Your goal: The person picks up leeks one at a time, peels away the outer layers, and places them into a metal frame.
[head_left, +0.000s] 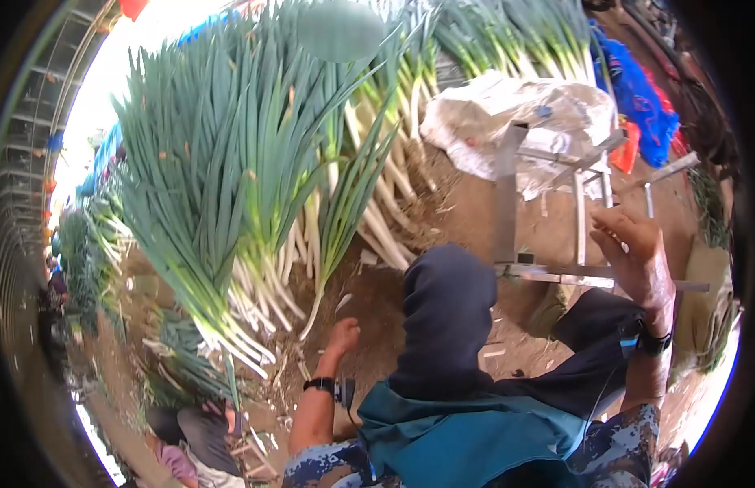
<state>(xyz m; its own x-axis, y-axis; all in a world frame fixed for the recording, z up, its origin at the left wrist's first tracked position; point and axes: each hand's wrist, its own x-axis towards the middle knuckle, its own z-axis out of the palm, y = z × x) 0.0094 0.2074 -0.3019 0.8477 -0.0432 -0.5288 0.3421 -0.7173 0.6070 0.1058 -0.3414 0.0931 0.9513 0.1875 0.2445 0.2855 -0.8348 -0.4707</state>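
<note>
A big pile of long green onions [206,163] leans across the left and centre, green leaves up and white stems down on the soil. Below the white stems, my left hand [342,335] hangs over the ground with its fingers curled in; whether anything is inside is too small to tell. At the right, my right hand [633,240] is raised beside a metal frame [580,220], fingers bent with the fingertips close together. What it holds, if anything, I cannot make out. Dark bands circle both wrists.
A crumpled white sack [507,122] lies behind the frame, with a blue bag [641,89] to its right. More onions [515,41] stand at the back. At the lower left sits another person [202,443] near a smaller onion pile [178,354]. My knee [449,301] rises in the middle.
</note>
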